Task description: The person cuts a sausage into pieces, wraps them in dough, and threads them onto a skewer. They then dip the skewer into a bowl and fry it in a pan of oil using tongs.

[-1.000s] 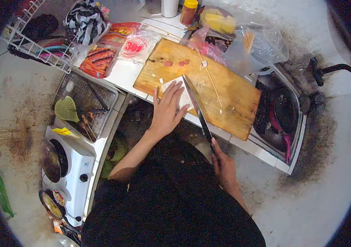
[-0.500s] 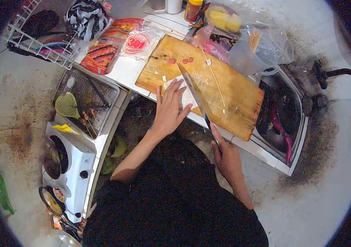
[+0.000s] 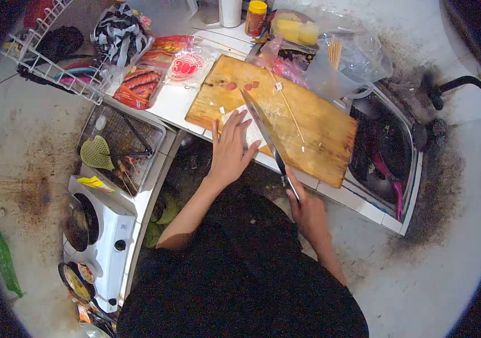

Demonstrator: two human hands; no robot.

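My left hand point(image 3: 231, 147) lies flat, fingers spread, pressing a white wonton wrapper point(image 3: 253, 134) against the near left edge of the wooden cutting board point(image 3: 319, 127). Part of the wrapper is hidden under the fingers. In my right hand point(image 3: 308, 213) is the handle of a long knife point(image 3: 267, 132). Its blade points away from me along the wrapper's right edge. Beyond the knife tip lie several small reddish slices point(image 3: 248, 87). Small white scraps point(image 3: 222, 110) are left of the wrapper. On the right half of the board rests a thin skewer point(image 3: 289, 110) with a white piece near its far end.
Sausage packs point(image 3: 139, 85) and a red-printed wrapper bag point(image 3: 184, 67) sit left of the board. Behind it are a yellow-lidded jar point(image 3: 256, 18) and a plastic container with skewers point(image 3: 335, 53). A sink point(image 3: 407, 169) is at the right, a white stove point(image 3: 111, 225) at the left.
The whole view has shifted slightly. On the board, my left hand stays on the wrapper and the knife keeps nearly the same place beside it.
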